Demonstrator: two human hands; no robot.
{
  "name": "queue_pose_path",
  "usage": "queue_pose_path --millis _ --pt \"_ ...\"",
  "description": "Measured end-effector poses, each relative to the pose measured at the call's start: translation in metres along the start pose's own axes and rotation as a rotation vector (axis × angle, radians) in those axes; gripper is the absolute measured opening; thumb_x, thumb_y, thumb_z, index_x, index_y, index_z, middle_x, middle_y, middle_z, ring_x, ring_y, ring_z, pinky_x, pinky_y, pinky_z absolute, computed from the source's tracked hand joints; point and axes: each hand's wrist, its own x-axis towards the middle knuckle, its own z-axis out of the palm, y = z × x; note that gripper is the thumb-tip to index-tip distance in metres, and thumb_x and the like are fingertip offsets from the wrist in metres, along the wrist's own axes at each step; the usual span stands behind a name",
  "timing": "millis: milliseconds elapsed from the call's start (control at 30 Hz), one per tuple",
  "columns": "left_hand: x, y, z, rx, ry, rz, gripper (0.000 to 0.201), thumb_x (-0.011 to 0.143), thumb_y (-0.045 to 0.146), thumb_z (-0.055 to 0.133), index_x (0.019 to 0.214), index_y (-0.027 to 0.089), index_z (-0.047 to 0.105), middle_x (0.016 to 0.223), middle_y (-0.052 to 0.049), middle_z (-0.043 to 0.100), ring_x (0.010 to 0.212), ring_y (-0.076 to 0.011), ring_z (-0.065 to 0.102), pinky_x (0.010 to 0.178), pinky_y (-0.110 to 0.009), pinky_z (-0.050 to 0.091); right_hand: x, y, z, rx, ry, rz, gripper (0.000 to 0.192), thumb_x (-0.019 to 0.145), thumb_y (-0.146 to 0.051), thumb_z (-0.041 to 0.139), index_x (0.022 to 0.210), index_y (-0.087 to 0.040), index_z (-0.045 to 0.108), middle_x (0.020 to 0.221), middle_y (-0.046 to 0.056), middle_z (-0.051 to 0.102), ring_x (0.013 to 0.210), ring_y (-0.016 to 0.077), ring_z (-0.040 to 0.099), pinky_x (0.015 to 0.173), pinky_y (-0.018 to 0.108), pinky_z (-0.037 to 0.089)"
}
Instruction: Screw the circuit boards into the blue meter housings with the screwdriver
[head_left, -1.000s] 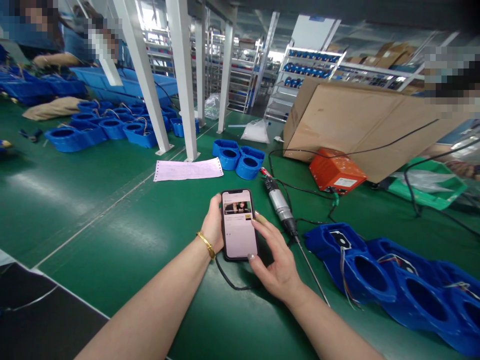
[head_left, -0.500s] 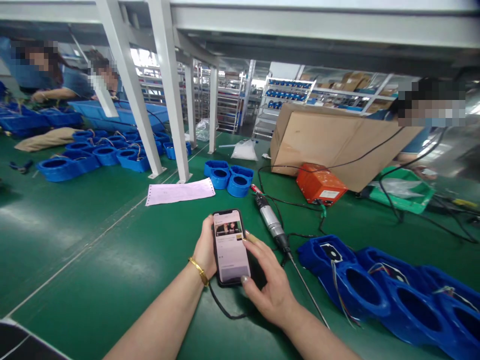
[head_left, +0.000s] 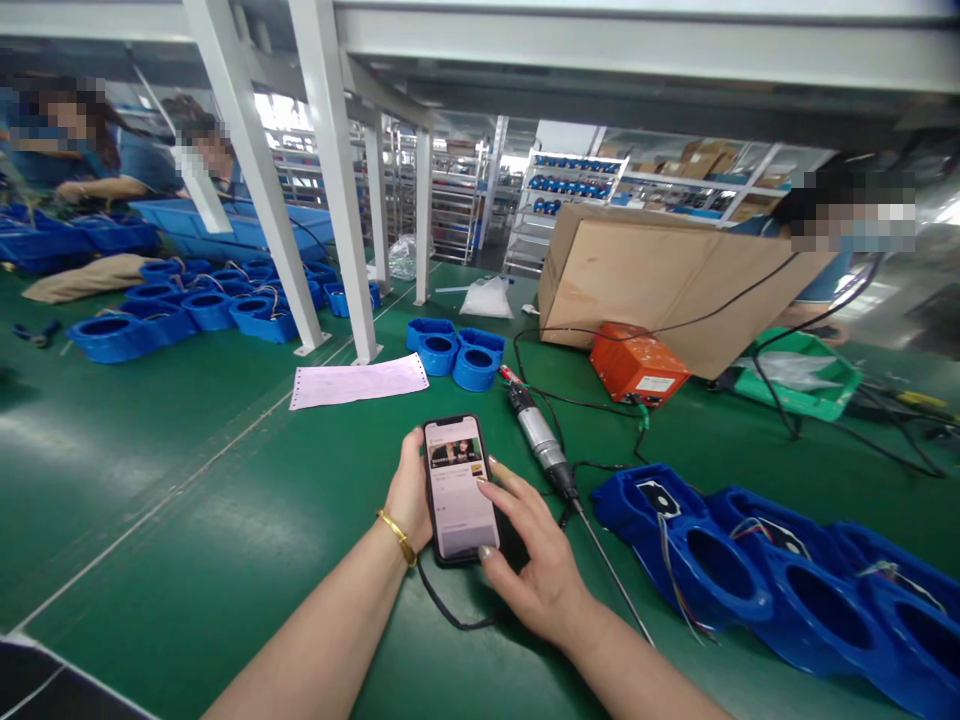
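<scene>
A smartphone with a lit screen stands tilted toward me at the middle of the view. My left hand, with a gold bracelet on the wrist, is closed around its left side; the fingers behind it are hidden. At the phone's right side is my right hand, fingers stretched and apart. One fingertip lies over the screen and the thumb is at the lower right corner. Right of the hands lies a silver and black power screwdriver with a long thin shaft. Several blue plastic housings with loose wires lie farther right.
Behind the phone are small blue housings and a pink paper sheet. White posts rise from the green table. An orange box, cables, cardboard and a green tray stand at right. Co-workers sit at both sides.
The view has shifted slightly. Both hands keep nearly the same pose at the phone, and the right fingertip over the screen has moved slightly left. The screen looks nearly the same.
</scene>
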Motion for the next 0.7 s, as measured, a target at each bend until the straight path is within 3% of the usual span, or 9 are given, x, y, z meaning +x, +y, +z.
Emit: queue_pose_path --millis 300,500,700 --pt "0.0017 -0.0023 0.0003 0.011 0.082 0.042 0.039 0.095 0.042 0.038 0.090 0.012 0.061 0.079 -0.009 0.068 0.063 -0.0197 0.064 0.062 -0.029 0.053 0.0031 -0.0027 -0.0019 -0.002 0.007 -0.031 0.054 0.082 -0.019 0.050 0.135 -0.021 0.042 0.145 0.008 0.037 0.134 0.0223 0.035 0.110 0.041 0.035" --pt "-0.0012 0.0009 0.0037 -0.003 0.022 0.011 0.059 0.094 0.053 0.026 0.088 0.009 0.064 0.078 -0.014 0.067 0.060 -0.0223 0.063 0.061 -0.032 0.053 0.0025 -0.0023 -0.0015 -0.012 0.001 -0.018 0.053 0.081 -0.019 0.050 0.134 -0.019 0.043 0.144 0.010 0.038 0.133 0.0236 0.036 0.109 0.043 0.036" --pt "-0.0012 0.0011 0.0031 -0.005 0.005 -0.003 0.062 0.095 0.052 0.020 0.085 0.009 0.064 0.078 -0.014 0.067 0.062 -0.0226 0.064 0.061 -0.032 0.052 0.0012 -0.0011 -0.0019 -0.005 -0.004 -0.014 0.052 0.082 -0.020 0.051 0.134 -0.019 0.044 0.144 0.011 0.037 0.133 0.0253 0.037 0.108 0.045 0.037"
